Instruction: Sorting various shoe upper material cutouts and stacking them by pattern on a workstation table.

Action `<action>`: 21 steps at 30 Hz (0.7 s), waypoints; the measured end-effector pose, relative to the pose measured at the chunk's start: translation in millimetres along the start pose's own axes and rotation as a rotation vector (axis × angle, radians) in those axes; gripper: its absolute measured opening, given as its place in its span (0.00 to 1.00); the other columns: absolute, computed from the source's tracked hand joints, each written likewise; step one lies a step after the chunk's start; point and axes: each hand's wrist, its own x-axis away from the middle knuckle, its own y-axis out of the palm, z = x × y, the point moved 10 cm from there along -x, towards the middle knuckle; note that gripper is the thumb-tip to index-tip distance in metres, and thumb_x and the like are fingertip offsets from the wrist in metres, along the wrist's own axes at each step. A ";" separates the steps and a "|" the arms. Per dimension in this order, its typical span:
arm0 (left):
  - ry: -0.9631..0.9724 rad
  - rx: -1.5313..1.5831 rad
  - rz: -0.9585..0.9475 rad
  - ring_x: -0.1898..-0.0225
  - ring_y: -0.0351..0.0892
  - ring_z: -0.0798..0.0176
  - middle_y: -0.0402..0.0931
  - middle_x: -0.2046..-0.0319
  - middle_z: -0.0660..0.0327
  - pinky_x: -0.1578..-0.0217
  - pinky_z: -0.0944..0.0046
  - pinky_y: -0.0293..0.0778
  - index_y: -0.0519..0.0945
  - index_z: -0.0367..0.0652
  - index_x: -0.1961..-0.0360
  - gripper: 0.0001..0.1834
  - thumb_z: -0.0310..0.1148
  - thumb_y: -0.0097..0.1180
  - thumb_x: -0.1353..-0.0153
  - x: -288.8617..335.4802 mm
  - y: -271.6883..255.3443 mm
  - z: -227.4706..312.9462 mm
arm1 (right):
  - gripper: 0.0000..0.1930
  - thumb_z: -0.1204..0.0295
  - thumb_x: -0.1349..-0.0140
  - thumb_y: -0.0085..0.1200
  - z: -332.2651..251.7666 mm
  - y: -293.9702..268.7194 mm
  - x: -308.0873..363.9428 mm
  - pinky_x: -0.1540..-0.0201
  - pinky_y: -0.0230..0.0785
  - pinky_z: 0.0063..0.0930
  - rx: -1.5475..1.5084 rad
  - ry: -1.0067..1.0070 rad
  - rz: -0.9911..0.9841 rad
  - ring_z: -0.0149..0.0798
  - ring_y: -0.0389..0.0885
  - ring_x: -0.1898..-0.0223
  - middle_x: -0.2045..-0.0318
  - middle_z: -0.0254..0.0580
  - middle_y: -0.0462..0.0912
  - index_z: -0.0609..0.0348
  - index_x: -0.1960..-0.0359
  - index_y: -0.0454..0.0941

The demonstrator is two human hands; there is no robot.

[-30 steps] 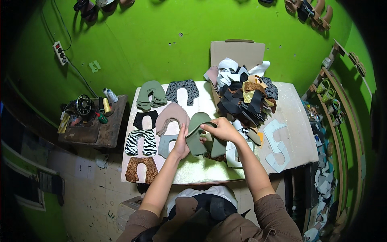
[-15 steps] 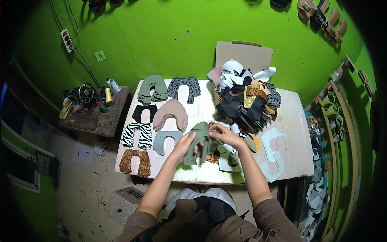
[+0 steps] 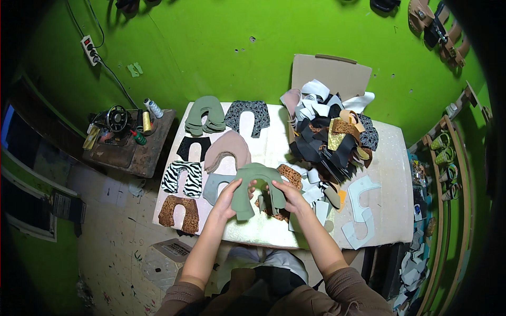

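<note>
No readable text, no legible labels, no discernible numbers or signs

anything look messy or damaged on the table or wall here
Yes. The heap of mixed scraps on the table's right side is a tangled jumble, unlike the neat pink stack on the left. The green wall also has small dark holes, which look like damage.

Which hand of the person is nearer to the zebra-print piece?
The left hand. It is to the right of the zebra-print piece, at the left side of the held green material; the right hand is farther right, at its other side.
</note>
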 end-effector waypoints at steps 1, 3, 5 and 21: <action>0.002 0.040 -0.051 0.65 0.74 0.65 0.73 0.59 0.55 0.63 0.67 0.73 0.66 0.36 0.51 0.16 0.35 0.41 0.37 -3.5 -2.7 2.4 | 0.12 0.67 0.40 0.50 1.5 -6.2 -7.4 0.63 0.73 0.28 -0.030 0.011 0.077 0.33 0.77 0.66 0.67 0.40 0.78 0.62 0.60 0.72; -0.023 0.088 -0.162 0.55 0.73 0.60 0.70 0.51 0.50 0.53 0.63 0.70 0.62 0.32 0.47 0.19 0.27 0.42 0.39 -7.7 -13.7 11.4 | 0.12 0.69 0.40 0.48 5.5 -6.6 -22.0 0.63 0.72 0.28 -0.067 0.049 0.146 0.33 0.77 0.67 0.67 0.41 0.78 0.63 0.59 0.71; -0.008 0.098 -0.123 0.55 0.73 0.60 0.70 0.51 0.51 0.53 0.64 0.71 0.62 0.32 0.47 0.19 0.26 0.42 0.40 -12.8 -32.2 24.6 | 0.12 0.70 0.39 0.46 7.6 3.8 -37.6 0.66 0.73 0.27 -0.219 0.088 0.125 0.34 0.78 0.68 0.67 0.43 0.78 0.64 0.57 0.70; 0.177 -0.156 0.025 0.56 0.73 0.59 0.72 0.54 0.53 0.54 0.62 0.71 0.65 0.36 0.49 0.15 0.25 0.38 0.38 -88.1 -137.9 224.3 | 0.05 0.71 0.41 0.50 -54.4 105.5 -233.2 0.72 0.70 0.23 0.189 -0.208 0.315 0.30 0.75 0.75 0.74 0.36 0.76 0.57 0.67 0.71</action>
